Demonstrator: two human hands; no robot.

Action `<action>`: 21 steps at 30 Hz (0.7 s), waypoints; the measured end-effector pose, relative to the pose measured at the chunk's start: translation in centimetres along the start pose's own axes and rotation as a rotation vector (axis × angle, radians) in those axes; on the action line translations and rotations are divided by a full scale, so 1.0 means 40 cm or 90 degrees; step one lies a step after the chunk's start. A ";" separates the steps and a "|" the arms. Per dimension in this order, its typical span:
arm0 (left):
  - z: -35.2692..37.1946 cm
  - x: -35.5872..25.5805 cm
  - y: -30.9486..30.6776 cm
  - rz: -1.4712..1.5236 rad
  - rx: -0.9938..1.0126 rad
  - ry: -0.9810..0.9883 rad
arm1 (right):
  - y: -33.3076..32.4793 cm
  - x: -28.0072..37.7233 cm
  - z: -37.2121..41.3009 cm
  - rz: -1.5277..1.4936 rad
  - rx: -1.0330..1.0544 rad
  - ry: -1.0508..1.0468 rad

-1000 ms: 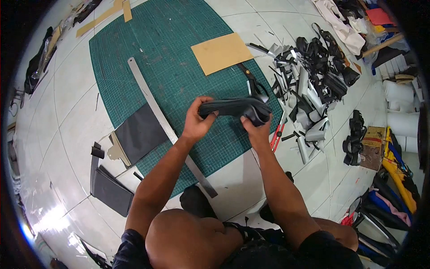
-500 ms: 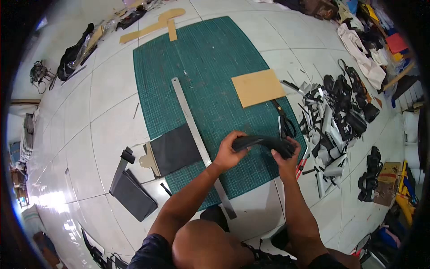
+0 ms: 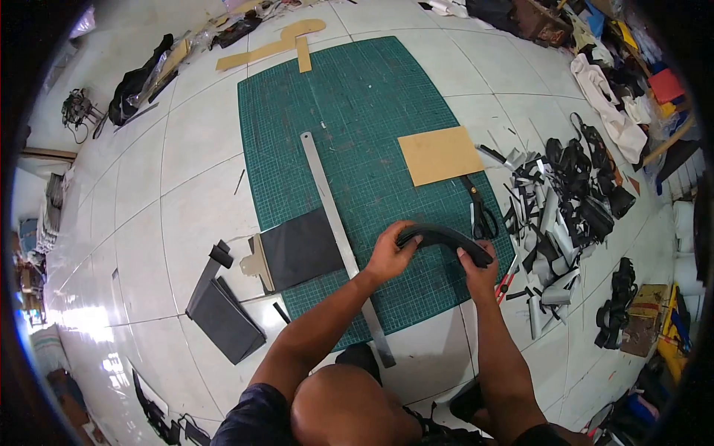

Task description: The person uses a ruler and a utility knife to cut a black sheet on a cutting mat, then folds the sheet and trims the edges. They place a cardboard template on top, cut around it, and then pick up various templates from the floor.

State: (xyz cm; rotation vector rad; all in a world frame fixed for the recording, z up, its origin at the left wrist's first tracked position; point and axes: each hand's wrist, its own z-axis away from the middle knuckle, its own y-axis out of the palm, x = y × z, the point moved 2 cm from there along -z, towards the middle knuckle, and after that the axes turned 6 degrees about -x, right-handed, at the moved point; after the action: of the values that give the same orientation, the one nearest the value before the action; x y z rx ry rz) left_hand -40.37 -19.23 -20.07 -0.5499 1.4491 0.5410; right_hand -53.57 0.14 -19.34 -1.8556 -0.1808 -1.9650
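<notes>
Both hands hold a stack of thin black sheets (image 3: 445, 235), which is bent into an arch above the green cutting mat (image 3: 372, 111). My left hand (image 3: 393, 254) grips its left end, the thumb pressed on the near edge. At the right end, my right hand (image 3: 480, 269) is closed round the stack with its thumb on the near side. To the left, a metal ruler (image 3: 335, 223) lies across the mat, over the edge of a flat black sheet (image 3: 301, 249). Beyond my right hand rest black-handled scissors (image 3: 483, 214).
A tan cardboard rectangle (image 3: 441, 156) lies on the mat. Black and silver scraps (image 3: 547, 245) are heaped on the floor at right, beside a red-handled tool (image 3: 507, 281). At left are a metal clip (image 3: 256, 266) and more black sheets (image 3: 227, 323). Tan templates (image 3: 264, 50) lie at the far edge.
The black stack has turned in my hands and is bent into a clearer arch, its layered edges showing. The whole view has shifted slightly, so things sit farther right.
</notes>
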 end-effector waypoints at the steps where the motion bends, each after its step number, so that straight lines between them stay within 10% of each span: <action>1: -0.002 -0.002 0.002 -0.012 -0.020 0.007 | 0.001 0.003 -0.001 0.013 0.003 0.003; 7: -0.010 -0.035 -0.012 -0.151 -0.049 0.117 | 0.018 0.064 -0.029 0.038 -0.043 -0.043; 13: 0.075 -0.141 -0.155 0.042 0.010 -0.235 | 0.060 0.217 -0.024 0.057 0.240 0.009; 21: 0.310 -0.173 -0.349 0.308 -0.194 -0.305 | 0.280 0.273 0.072 -0.008 0.472 0.227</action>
State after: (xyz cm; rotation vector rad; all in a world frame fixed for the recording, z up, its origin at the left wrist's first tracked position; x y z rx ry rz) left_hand -22.25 -21.95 -12.29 -0.2699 1.0372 1.2054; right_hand -46.66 -11.21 -10.61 -1.0235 -0.6985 -1.8420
